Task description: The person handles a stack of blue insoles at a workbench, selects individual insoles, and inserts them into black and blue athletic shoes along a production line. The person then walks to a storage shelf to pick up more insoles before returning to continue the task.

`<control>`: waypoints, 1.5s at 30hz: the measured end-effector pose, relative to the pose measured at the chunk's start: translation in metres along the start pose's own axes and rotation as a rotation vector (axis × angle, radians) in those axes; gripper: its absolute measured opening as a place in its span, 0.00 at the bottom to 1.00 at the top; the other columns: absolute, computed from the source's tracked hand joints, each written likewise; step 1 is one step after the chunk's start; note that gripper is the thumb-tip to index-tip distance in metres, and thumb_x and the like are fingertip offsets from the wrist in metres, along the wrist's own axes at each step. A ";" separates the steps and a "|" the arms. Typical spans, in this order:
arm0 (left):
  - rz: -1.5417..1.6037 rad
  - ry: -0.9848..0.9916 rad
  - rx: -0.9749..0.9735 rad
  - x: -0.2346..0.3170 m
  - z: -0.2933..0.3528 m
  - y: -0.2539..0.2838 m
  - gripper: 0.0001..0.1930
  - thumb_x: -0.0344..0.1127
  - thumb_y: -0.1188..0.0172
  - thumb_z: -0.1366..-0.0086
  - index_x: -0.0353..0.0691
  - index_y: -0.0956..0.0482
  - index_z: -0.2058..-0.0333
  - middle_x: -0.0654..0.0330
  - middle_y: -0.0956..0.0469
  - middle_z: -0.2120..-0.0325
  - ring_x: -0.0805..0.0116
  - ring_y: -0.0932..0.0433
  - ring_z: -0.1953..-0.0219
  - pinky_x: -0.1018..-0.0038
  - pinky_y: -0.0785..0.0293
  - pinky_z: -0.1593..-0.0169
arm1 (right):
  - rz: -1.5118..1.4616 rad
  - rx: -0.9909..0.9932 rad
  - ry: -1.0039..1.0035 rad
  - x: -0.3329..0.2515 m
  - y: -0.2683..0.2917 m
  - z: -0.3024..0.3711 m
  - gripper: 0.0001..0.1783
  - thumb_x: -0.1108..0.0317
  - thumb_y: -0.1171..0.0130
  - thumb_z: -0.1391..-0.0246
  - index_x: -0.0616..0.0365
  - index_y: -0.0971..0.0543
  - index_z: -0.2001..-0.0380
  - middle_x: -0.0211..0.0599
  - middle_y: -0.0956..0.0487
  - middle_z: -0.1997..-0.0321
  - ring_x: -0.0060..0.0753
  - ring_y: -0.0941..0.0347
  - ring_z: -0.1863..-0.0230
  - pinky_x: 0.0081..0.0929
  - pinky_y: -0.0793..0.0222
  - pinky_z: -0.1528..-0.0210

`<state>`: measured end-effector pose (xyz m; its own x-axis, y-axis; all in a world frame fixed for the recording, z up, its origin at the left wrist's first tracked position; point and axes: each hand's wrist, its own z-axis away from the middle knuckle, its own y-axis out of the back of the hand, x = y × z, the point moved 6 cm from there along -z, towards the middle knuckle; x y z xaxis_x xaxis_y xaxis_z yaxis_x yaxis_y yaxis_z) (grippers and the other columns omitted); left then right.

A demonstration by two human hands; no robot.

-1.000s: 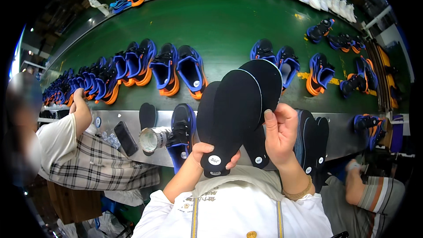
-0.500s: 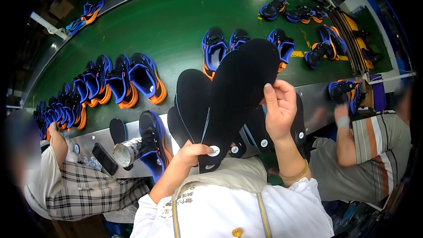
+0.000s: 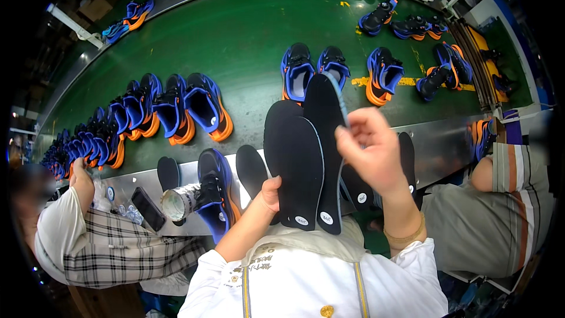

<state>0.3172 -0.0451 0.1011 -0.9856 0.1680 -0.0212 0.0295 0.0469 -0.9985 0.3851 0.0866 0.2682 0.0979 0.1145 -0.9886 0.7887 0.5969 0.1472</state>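
My left hand [image 3: 269, 197] is closed around the left edge of black insoles [image 3: 292, 165], its thumb in front and its other fingers hidden behind. Beside these a taller black insole [image 3: 323, 103] stands nearly upright, showing its thin blue side edge. My right hand [image 3: 374, 150] pinches that edge near the top, thumb toward me. Round white stickers mark the heel ends, close to my white apron. More black insoles [image 3: 356, 187] lie behind on the metal table edge, partly covered. Another insole [image 3: 251, 166] is left of the held ones.
A black, blue and orange sneaker [image 3: 215, 191] stands left, beside a roll of tape [image 3: 176, 203] and a phone [image 3: 147, 208]. Sneakers [image 3: 203, 106] line the green belt [image 3: 247, 29]. Co-workers sit on both sides: a plaid garment [image 3: 126, 250] left, a striped sleeve [image 3: 513, 176] right.
The taller insole has turned more upright and now shows its side edge. My left hand has shifted from the heel sticker to the insoles' left edge. The right co-worker's hand has left view.
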 end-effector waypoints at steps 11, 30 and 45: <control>-0.108 -0.062 0.114 0.031 0.028 -0.005 0.26 0.41 0.48 0.51 0.39 0.35 0.52 0.46 0.31 0.67 0.53 0.28 0.67 0.59 0.31 0.60 | -0.213 0.197 -0.344 0.134 0.117 -0.002 0.11 0.69 0.44 0.48 0.62 0.27 0.62 0.27 0.26 0.78 0.16 0.32 0.80 0.14 0.36 0.77; -0.230 -0.203 0.248 0.028 0.040 0.006 0.34 0.64 0.56 0.45 0.42 0.36 0.50 0.49 0.31 0.63 0.59 0.29 0.68 0.67 0.32 0.65 | 0.718 0.145 -0.273 0.140 0.115 0.074 0.16 0.68 0.48 0.48 0.62 0.29 0.56 0.49 0.26 0.61 0.42 0.27 0.62 0.28 0.31 0.60; -0.849 -0.282 0.281 0.019 0.019 -0.089 0.33 0.48 0.36 0.53 0.35 0.38 0.54 0.63 0.36 0.68 0.77 0.36 0.67 0.81 0.39 0.65 | 1.224 0.186 -0.270 0.160 0.074 0.117 0.30 0.58 0.34 0.64 0.59 0.34 0.58 0.46 0.34 0.53 0.49 0.36 0.52 0.38 0.40 0.52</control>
<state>0.2924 -0.0646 0.1884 -0.6634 -0.0600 0.7458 -0.7237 -0.2019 -0.6600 0.5305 0.0561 0.1174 0.9242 0.3327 -0.1874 0.1657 0.0929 0.9818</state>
